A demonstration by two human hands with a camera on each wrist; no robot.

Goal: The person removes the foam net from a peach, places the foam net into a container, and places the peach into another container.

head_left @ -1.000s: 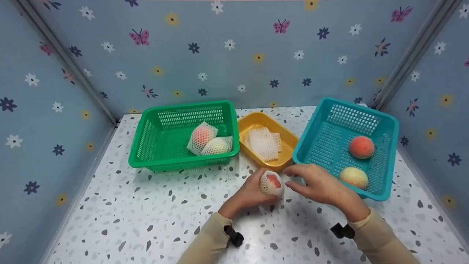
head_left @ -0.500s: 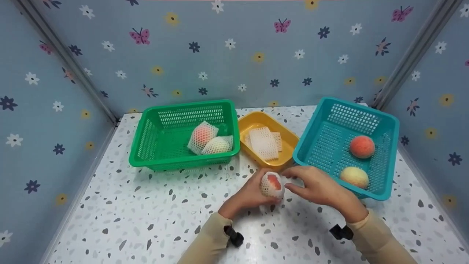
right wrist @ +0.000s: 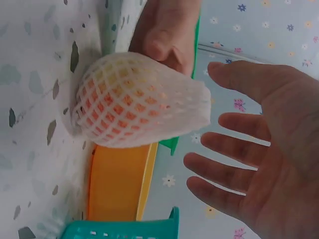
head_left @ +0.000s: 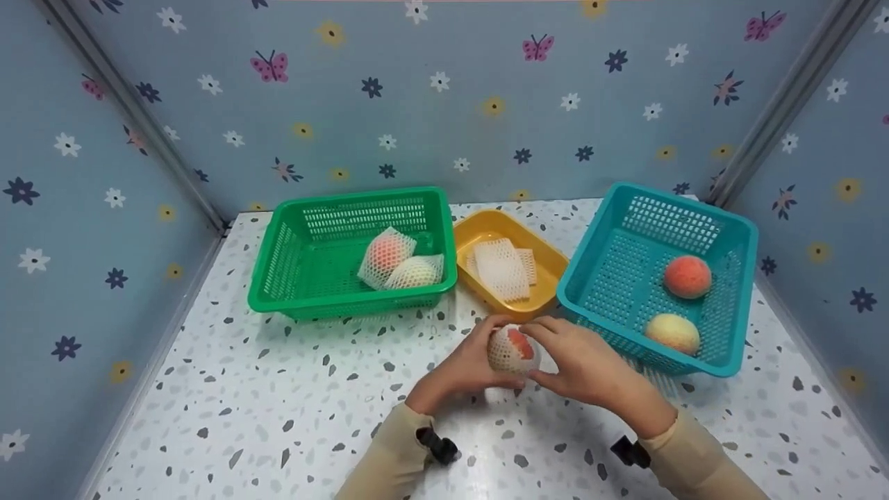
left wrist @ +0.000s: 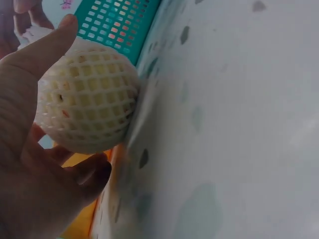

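Observation:
A peach in a white foam net stands on the speckled tabletop in the middle front of the head view. My left hand grips it from the left; in the left wrist view the thumb lies across the netted peach and the fingers curve round its other side. From the right, my right hand reaches to it, fingertips right at the net in the head view. The right wrist view shows that right hand with fingers spread beside the net's gathered top. Red skin shows through the net's opening.
A green basket at the left holds two netted peaches. Behind the hands, a yellow tray contains white foam nets. At the right, a teal basket holds a red peach and a pale peach.
My right hand has moved left, closing up to the netted peach. The left hand keeps its grip on it, shifted very slightly left.

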